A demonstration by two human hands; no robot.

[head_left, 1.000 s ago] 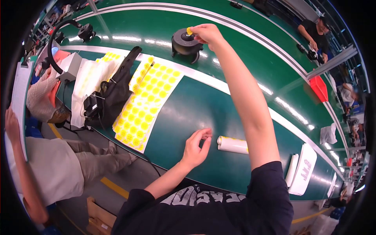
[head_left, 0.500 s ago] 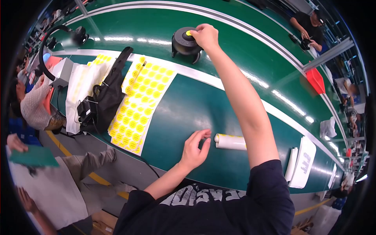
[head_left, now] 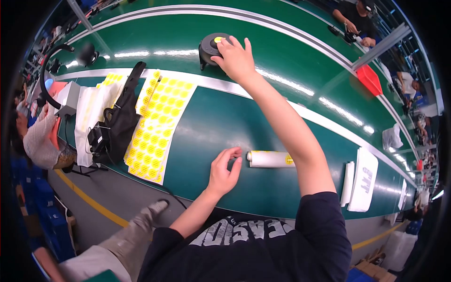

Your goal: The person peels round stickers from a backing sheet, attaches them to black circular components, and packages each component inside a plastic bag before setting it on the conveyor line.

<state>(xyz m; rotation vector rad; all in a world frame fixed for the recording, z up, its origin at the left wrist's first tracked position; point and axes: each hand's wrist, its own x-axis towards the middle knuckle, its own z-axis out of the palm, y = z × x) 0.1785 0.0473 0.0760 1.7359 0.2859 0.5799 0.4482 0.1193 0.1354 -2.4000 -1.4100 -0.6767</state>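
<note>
A dark round device with short legs stands on the green conveyor belt beyond my table, a yellow round sticker on its top. My right hand reaches over its near right side with fingers spread, the fingertips at or just over the sticker; contact is hard to make out. Closer to me, my left hand hovers above the green table, fingers loosely curved, thumb apart and nothing in it. Just right of it lies a rolled sticker sheet. Sheets of yellow round stickers lie to the left.
A black bag and a black power adapter lie left of the sheets, near a grey box. White packages are at the right. A red bin stands across the belt. A person's leg is at the lower left.
My right hand's fingers have gone from pinched at the sticker to spread out. The view has shifted slightly. The person at the lower left has moved toward the bottom edge.
</note>
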